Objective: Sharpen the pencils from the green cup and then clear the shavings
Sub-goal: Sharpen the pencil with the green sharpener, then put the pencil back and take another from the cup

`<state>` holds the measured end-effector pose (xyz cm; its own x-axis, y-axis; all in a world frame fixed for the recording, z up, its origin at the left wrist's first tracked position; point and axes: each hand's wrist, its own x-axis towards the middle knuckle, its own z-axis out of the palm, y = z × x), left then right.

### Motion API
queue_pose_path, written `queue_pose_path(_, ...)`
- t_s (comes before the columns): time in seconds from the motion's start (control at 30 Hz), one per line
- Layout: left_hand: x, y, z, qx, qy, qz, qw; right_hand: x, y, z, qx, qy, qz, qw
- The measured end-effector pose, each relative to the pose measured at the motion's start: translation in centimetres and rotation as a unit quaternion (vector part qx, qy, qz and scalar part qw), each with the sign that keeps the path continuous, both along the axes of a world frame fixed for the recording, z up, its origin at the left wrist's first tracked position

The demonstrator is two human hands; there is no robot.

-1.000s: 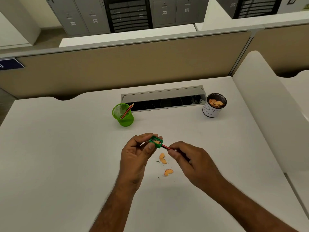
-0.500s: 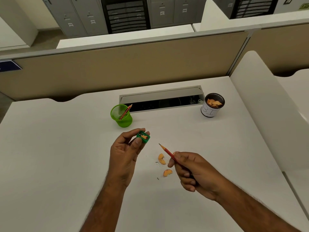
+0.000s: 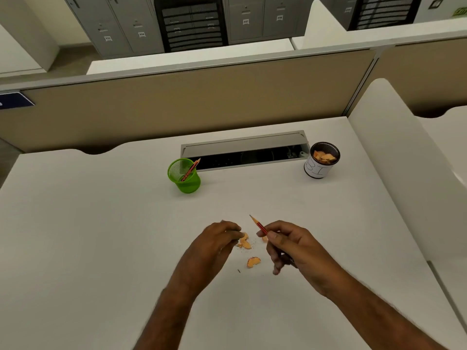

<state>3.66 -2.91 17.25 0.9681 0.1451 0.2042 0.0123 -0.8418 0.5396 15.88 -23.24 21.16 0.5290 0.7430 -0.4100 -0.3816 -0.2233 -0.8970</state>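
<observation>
Now the right hand (image 3: 293, 246) pinches a red pencil (image 3: 258, 224), tip toward eleven o'clock.
Left hand (image 3: 217, 239) curls over shavings (image 3: 245, 243) on the desk (image 3: 101, 236); its grip's contents I cannot tell.

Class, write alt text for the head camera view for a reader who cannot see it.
A right hand holds a sharpened red pencil, tip up, over orange shavings on a white desk; the left hand curls beside them. Behind stand a green cup and a black bin.

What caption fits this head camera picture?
Right hand holds a sharpened pencil above shavings on the desk.
</observation>
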Motion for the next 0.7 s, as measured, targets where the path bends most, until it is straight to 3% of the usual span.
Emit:
queue_pose_path(0.1, -0.1, -0.3, 0.0, -0.145, -0.017, 0.1, 0.984, 0.8, 0.8, -0.4, -0.016, -0.065, -0.003, 0.998)
queue_pose_path(0.2, -0.4, -0.4, -0.1, -0.288, -0.028, 0.179, 0.94, 1.9, 3.0, -0.8, -0.046, -0.164, 0.016, 0.985)
queue_pose_path(0.27, -0.7, -0.4, -0.3, -0.337, -0.036, 0.213, 0.916, 3.0, 5.2, -1.2, -0.062, -0.238, -0.004, 0.969)
queue_pose_path(0.5, -1.9, 0.2, -1.7, -0.373, -0.054, 0.244, 0.893, 8.2, 16.1, -1.8, 0.008, -0.281, -0.045, 0.959)
queue_pose_path(0.7, -1.9, 0.8, -2.7, -0.355, -0.045, 0.234, 0.904, 11.5, 25.9, -3.5, 0.006, -0.316, -0.061, 0.947)
